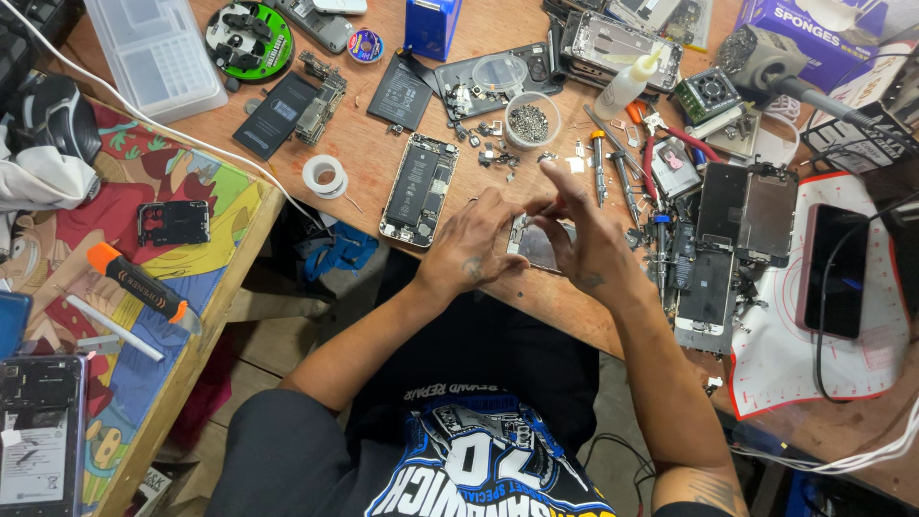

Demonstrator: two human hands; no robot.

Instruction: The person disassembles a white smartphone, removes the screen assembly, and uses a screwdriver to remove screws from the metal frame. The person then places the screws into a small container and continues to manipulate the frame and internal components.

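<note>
— What's on the wooden workbench (pixel 383 144), biggest thing first?

— Take the opened phone (pixel 419 190) with its black battery showing as the marker. It lies back off, just left of the hands. Well to its right sit more stripped phone bodies (pixel 728 239). Up and right of it stands a small clear cup of screws (pixel 527 121).

— And the hands?

— Both meet just right of the opened phone, over a small phone frame (pixel 536 244) lying flat at the bench edge. The left hand (pixel 469 251) curls on its left edge, fingers half closed. The right hand (pixel 584 235) pinches something thin above it; what, I cannot tell.

— How far along?

— I judge mid-work: parts and screws lie loose, nothing closed up.
</note>
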